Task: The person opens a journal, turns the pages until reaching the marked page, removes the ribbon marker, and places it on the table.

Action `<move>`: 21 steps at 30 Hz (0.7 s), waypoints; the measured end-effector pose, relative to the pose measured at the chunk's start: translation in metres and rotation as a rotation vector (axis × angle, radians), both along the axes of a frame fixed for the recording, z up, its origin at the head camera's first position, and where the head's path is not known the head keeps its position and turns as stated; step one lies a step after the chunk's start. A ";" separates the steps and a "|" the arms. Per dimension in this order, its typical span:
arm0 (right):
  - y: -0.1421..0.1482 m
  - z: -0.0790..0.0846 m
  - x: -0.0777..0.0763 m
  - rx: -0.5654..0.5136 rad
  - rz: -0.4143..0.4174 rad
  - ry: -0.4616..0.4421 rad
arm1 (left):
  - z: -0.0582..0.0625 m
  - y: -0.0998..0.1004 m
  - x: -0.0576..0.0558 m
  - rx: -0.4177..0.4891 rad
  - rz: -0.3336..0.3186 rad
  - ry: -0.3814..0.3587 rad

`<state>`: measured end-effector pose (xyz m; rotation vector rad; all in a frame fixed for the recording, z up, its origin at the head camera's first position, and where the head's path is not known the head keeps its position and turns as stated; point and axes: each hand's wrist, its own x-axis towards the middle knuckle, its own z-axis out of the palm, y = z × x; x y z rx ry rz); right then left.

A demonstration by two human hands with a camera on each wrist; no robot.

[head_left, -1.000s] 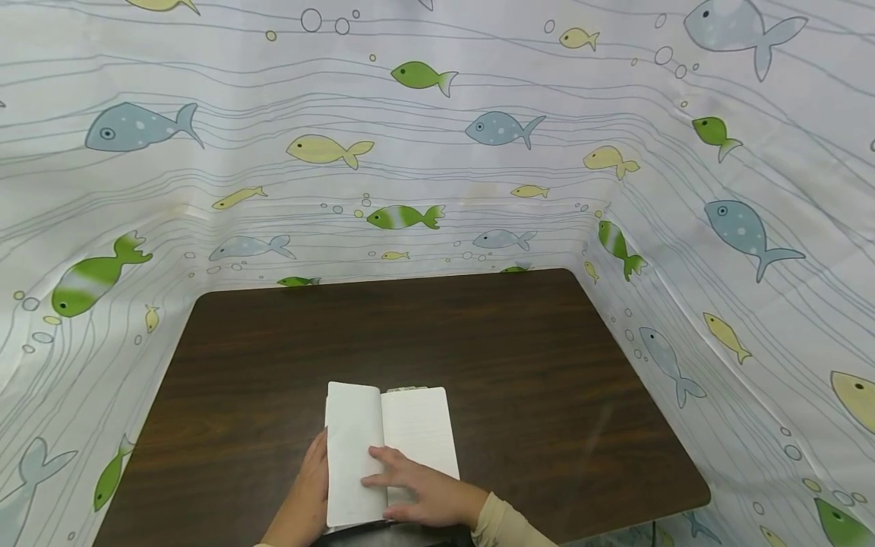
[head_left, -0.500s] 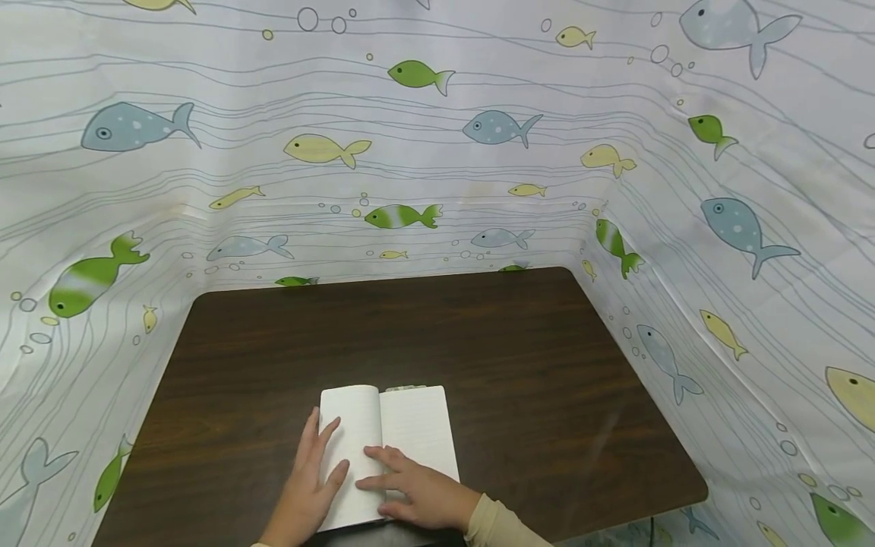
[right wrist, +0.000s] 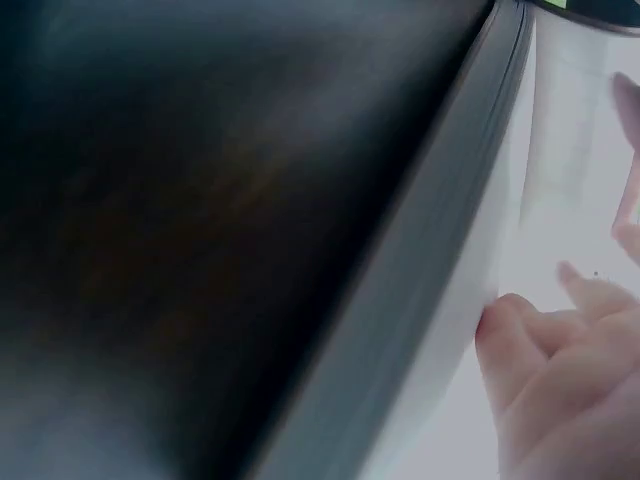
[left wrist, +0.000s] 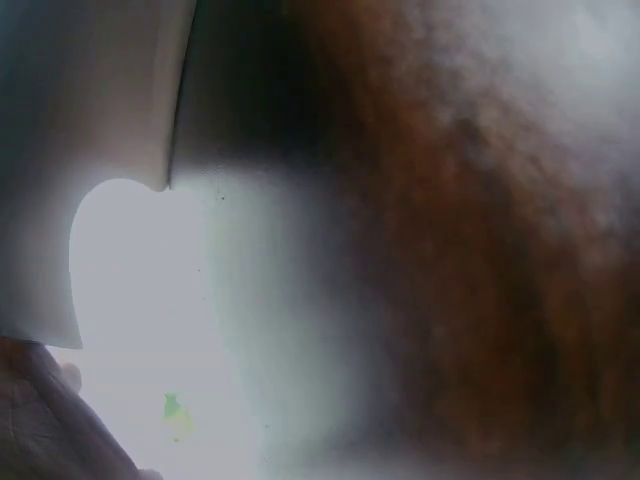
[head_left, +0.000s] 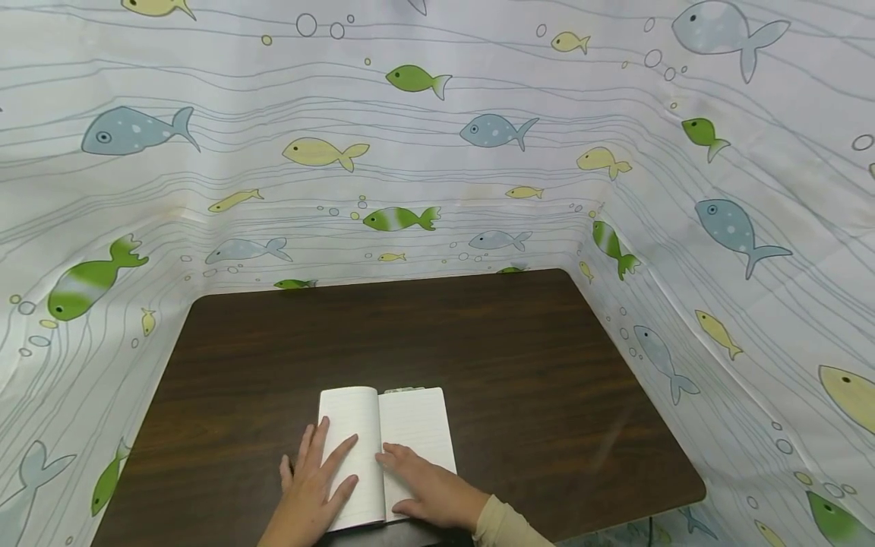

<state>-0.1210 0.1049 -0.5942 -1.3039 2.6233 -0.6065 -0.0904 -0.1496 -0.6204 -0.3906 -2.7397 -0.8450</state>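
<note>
An open notebook [head_left: 410, 414] with faintly lined white pages lies near the front of the table in the head view. My left hand [head_left: 311, 479] rests with spread fingers on the left page, its outer fingers reaching past the left edge. My right hand [head_left: 431, 486] lies over the right page, fingers stretched toward the spine. In the right wrist view the notebook's page edges [right wrist: 420, 270] show as a thick stack beside the right hand [right wrist: 570, 370]. The left wrist view is mostly blurred, with part of the left hand [left wrist: 50, 420] at the lower left.
The notebook lies on a dark brown wooden table [head_left: 383, 327] with rounded corners. A white curtain [head_left: 424, 175] printed with fish surrounds the table at the back and both sides. A small patterned strip [head_left: 403, 390] shows at the notebook's top edge.
My left hand has moved from the notebook's left edge onto the left page, fingers spreading. The left page now lies flatter. My right hand has shifted right, from the spine onto the right page.
</note>
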 end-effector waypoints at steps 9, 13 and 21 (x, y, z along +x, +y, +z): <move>0.021 -0.005 -0.013 0.202 -0.128 0.158 | 0.001 0.002 0.000 -0.031 -0.003 0.059; 0.033 -0.002 -0.018 0.245 -0.167 0.136 | 0.000 0.001 0.000 -0.038 -0.001 0.061; 0.035 -0.001 -0.018 0.267 -0.179 0.142 | -0.003 0.001 -0.002 -0.074 0.006 0.087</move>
